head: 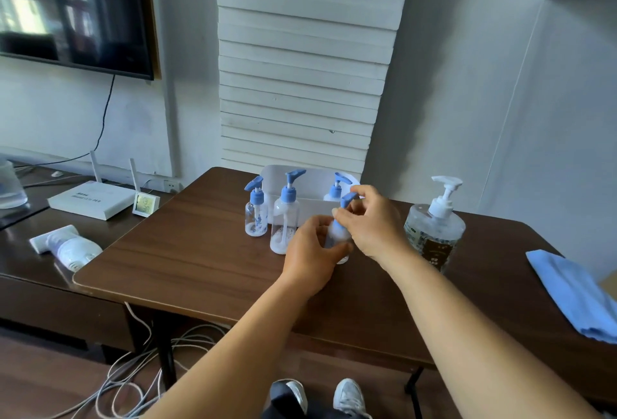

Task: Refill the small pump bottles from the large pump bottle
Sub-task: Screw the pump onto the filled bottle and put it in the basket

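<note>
White sneakers [347, 397] show at the bottom edge, under the near side of the dark wooden table [187, 251] that carries everything else. Beyond it to the left, a lower cabinet [20, 258] holds a white router [91, 200], a small clock display [144, 205] and a white tube [66, 246] lying on its side. On the table's right end lies a folded blue cloth [574, 295]. Left of that stands the large pump bottle [434, 235], clear with a white pump, upright and just beside the right forearm. Behind the hands sits a white bin [310, 191] with one small blue-pump bottle [335, 190] inside it. Two more small pump bottles stand upright in front of the bin's left end: the taller one [283, 218] and the shorter one [256, 211], close together. At the table's middle, the left hand [312, 258] wraps curled fingers round the body of a fourth small bottle [337, 238], while the right hand [370, 221] pinches its blue pump collar [338, 227] with thumb and fingertips, the remaining fingers loosely curled above.
</note>
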Motion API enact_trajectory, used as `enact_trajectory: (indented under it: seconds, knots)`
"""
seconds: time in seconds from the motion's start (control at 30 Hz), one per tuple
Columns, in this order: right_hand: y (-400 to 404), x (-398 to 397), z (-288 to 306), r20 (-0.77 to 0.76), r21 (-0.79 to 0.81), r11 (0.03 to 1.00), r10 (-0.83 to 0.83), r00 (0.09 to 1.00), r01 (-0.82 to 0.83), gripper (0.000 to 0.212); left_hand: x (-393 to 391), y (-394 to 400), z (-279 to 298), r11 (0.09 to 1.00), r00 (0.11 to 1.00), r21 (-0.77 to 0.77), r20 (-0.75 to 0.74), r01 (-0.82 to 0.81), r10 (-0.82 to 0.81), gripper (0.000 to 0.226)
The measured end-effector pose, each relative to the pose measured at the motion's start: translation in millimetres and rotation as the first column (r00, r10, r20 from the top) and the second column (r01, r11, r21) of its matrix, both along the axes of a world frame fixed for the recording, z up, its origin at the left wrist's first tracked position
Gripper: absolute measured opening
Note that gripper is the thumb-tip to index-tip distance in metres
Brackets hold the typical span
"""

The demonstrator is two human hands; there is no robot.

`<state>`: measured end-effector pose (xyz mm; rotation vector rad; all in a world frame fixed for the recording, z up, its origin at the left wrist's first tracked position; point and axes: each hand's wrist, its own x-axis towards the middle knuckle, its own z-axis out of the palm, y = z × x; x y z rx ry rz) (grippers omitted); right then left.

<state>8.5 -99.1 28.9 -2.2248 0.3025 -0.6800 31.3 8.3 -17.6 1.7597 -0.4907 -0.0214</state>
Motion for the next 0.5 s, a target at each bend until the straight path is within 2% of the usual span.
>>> enact_trajectory:
  seconds: [0.13,0.3,0.4,0.5]
  knots:
    - [-6,12,28,0.159,0.068,0.997,-0.031,0.987,0.021,0.042,-1,-4,18,0.994,0.987,-0.078,0.132,-0.08,0.09,0.045]
    - [-4,35,54,0.301,0.112,0.994,-0.051,0.952,0.018,0.043,2,5,18,0.981,0.948,0.041,0.268,-0.19,0.173,0.045]
    - [1,55,53,0.275,0.104,0.994,-0.053,0.96,0.025,0.044,6,12,14,0.975,0.939,0.063,0.289,-0.214,0.187,0.038]
    - [4,72,41,0.185,0.085,0.996,-0.036,0.982,0.021,0.045,9,19,13,0.972,0.935,0.056,0.288,-0.23,0.204,0.028]
